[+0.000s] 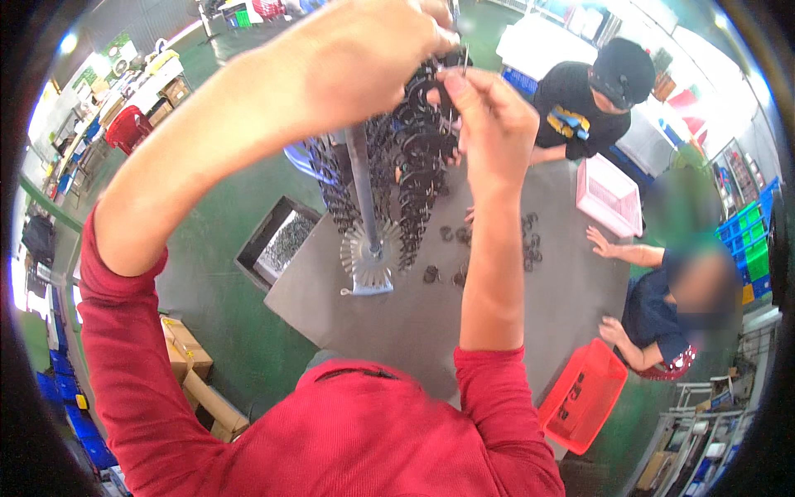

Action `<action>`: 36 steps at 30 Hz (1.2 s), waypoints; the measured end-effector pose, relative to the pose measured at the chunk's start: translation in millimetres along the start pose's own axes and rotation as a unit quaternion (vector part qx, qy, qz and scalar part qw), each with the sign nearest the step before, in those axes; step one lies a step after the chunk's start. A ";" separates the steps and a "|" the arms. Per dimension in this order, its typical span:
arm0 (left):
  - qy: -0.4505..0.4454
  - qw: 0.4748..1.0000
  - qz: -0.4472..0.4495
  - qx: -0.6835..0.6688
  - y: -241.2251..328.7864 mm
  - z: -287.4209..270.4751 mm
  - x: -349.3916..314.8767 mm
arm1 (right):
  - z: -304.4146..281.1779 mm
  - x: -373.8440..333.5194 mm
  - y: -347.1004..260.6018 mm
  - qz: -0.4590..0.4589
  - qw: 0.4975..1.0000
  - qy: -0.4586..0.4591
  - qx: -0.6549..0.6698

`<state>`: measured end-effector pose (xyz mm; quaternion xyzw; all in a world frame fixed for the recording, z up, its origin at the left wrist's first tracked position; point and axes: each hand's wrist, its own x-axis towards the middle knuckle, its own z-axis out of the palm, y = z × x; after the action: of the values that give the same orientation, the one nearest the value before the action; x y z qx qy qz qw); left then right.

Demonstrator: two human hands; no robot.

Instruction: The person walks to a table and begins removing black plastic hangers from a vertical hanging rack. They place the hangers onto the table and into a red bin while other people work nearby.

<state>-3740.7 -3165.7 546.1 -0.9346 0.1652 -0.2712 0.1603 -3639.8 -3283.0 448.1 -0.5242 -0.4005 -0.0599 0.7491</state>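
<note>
Both my arms are raised to the top of a rack whose grey upright post (pixel 361 174) stands on the table. Many black ring-shaped parts (pixel 424 147) hang from the rack in long columns. My right hand (pixel 497 120) is closed, thumb and fingers pinching a black curved part (pixel 445 98) beside a thin metal wire (pixel 465 58). Reaching across from the left, my left hand (pixel 389 41) is at the top of the same columns. Its fingers are mostly hidden and cut by the upper edge, so its grip is unclear. A fringed round disc (pixel 364 257) surrounds the post's foot.
Loose black rings (pixel 530 240) lie on the grey table (pixel 364 319). A person in a black cap (pixel 623 73) stands across; another person's hand (pixel 613 330) is at right. A pink basket (pixel 609 199), red basket (pixel 586 398) and black bin (pixel 258 248) are around the table.
</note>
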 end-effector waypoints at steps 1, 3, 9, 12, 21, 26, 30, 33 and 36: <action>-0.031 0.999 0.002 -0.024 5.6 -5.2 3.4 | -10.5 1.2 1.6 0.026 0.999 -0.028 0.023; -0.063 0.997 -0.023 -0.049 17.0 -16.5 8.2 | -18.6 5.3 3.9 0.009 0.998 -0.050 0.037; -0.023 0.997 -0.036 -0.056 39.8 -22.0 4.5 | -44.9 -2.7 18.3 0.077 0.990 -0.057 0.103; 0.027 0.998 -0.029 -0.050 35.4 -23.3 -14.5 | -50.7 2.4 28.9 0.063 0.987 -0.045 0.142; -0.119 0.980 -0.139 -0.082 48.5 -52.6 0.8 | -191.0 19.8 91.4 0.154 0.966 -0.017 -0.209; 0.013 0.998 -0.041 -0.055 0.8 5.0 -19.9 | -175.9 3.6 108.8 0.092 0.828 -0.043 -0.551; -0.004 0.997 -0.074 -0.021 6.0 -3.7 -5.8 | -89.2 16.8 49.1 -0.094 0.923 0.031 -0.371; -0.090 0.986 -0.140 -0.017 11.3 -10.2 6.0 | -25.0 15.1 14.8 -0.175 0.934 0.033 -0.308; -0.061 0.993 -0.101 -0.029 3.8 0.8 5.5 | -0.3 18.9 9.4 -0.200 0.922 0.054 -0.327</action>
<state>-3736.7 -3171.1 546.5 -0.9654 0.0679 -0.2240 0.1147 -3622.1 -3272.9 453.7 -0.6452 -0.4139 -0.3642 0.5290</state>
